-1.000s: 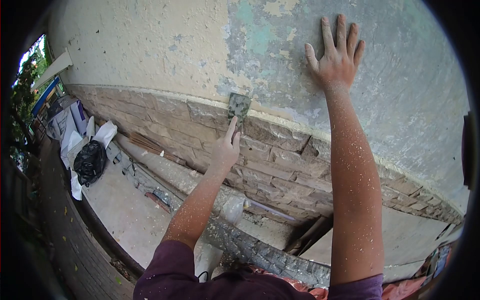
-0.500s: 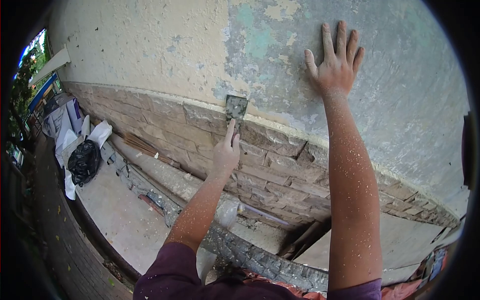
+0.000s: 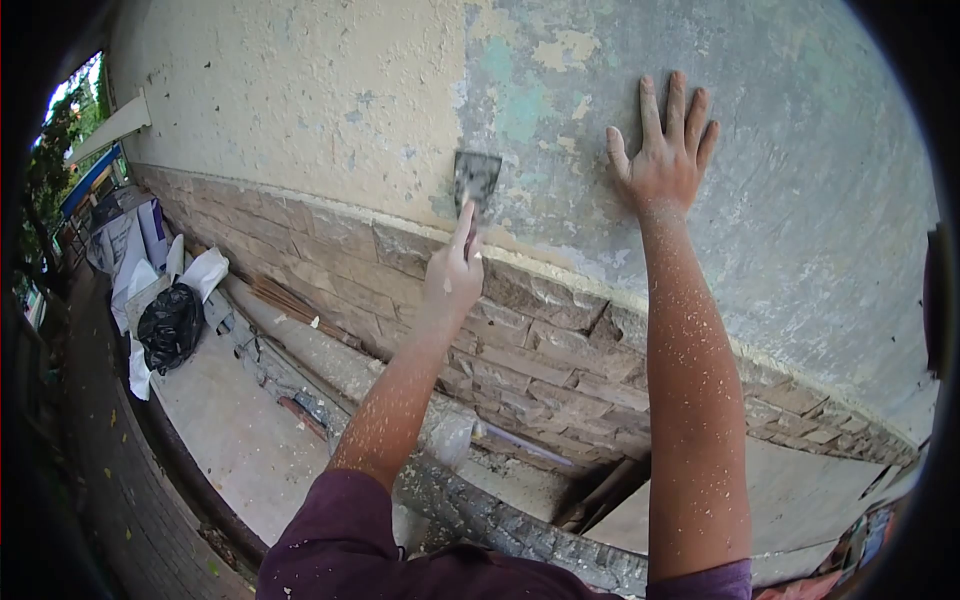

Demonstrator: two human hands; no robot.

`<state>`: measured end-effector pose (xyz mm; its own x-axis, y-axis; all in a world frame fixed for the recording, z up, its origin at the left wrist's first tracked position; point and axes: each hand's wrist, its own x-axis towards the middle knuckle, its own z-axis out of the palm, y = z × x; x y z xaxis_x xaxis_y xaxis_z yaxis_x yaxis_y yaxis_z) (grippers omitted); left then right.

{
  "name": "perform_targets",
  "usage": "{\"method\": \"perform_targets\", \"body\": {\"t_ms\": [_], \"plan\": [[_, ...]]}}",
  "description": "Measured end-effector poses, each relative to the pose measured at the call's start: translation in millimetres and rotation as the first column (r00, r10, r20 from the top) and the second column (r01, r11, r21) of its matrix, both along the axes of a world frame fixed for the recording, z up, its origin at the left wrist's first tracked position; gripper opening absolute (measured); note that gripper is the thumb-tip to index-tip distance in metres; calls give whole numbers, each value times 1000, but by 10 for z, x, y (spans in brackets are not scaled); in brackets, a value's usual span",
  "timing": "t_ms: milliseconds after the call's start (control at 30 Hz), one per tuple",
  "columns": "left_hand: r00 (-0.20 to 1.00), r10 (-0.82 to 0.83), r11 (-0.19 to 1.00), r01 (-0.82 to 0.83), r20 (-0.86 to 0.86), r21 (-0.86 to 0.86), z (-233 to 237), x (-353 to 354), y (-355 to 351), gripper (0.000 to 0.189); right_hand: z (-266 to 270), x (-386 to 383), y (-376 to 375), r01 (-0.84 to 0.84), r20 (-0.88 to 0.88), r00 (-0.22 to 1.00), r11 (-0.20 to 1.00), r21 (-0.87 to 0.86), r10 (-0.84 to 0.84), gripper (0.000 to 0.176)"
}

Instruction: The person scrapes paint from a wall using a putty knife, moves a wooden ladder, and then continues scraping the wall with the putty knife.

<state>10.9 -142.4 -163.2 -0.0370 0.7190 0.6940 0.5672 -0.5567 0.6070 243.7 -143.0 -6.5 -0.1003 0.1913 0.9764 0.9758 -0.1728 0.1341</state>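
My left hand (image 3: 456,272) is wrapped round the handle of a paint scraper (image 3: 478,176), with the index finger stretched along it toward the blade. The flat blade lies against the wall (image 3: 300,110), where peeling cream paint meets a grey, patchy area with pale green spots. Its handle is mostly covered by my fingers. Higher up on the right, my right hand (image 3: 664,165) rests flat on the grey part of the wall, fingers spread and holding nothing. Pale paint flakes and dust cling to both forearms.
Below the paint runs a ledge of rough stone cladding (image 3: 560,318). A black plastic bag (image 3: 170,325) and white sheets lie at the left. Long rolled or pipe-like pieces and thin sticks (image 3: 300,305) lie along the wall's foot.
The scraper and my left hand have moved up the wall, from the stone ledge onto the painted surface. My right hand stays flat on the wall; the view has shifted slightly.
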Motion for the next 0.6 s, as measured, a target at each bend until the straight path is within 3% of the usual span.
{"method": "perform_targets", "body": {"t_ms": [100, 133, 167, 233, 300, 400, 433, 500, 600], "plan": [[999, 14, 999, -16, -33, -51, -335, -185, -80, 49, 64, -25, 2, 3, -23, 1000, 1000, 11, -3, 66], [1000, -17, 951, 9, -22, -309, -41, -238, -133, 48, 59, -29, -13, 8, -27, 1000, 1000, -13, -9, 66], [1000, -14, 954, 8, -18, -301, 184, -248, -48, 48, 61, -31, -22, 6, -23, 1000, 1000, -4, -6, 66], [998, 36, 998, -39, 58, 51, 655, -281, 210, 47, 62, -40, -20, 11, -35, 999, 1000, -16, -11, 66], [998, 58, 989, -62, 36, 132, 1186, -359, 318, 47, 66, -26, 7, -3, -31, 1000, 1000, -2, 3, 67], [1000, 23, 995, -23, 6, 97, 1130, -518, 257, 49, 31, -33, -32, 1, -41, 999, 1000, -18, -2, 67], [1000, 27, 995, -27, 0, 96, 922, -531, 159, 49, 54, -42, -40, 11, -36, 999, 1000, -18, -11, 67], [996, 19, 979, -36, -84, -201, 455, -566, -103, 50, 43, -37, -47, 7, -49, 999, 1000, -16, -8, 67], [997, 57, 990, -62, -45, -126, 586, -567, 21, 52, 48, -45, -20, -3, -48, 999, 1000, -8, 2, 67]]}}
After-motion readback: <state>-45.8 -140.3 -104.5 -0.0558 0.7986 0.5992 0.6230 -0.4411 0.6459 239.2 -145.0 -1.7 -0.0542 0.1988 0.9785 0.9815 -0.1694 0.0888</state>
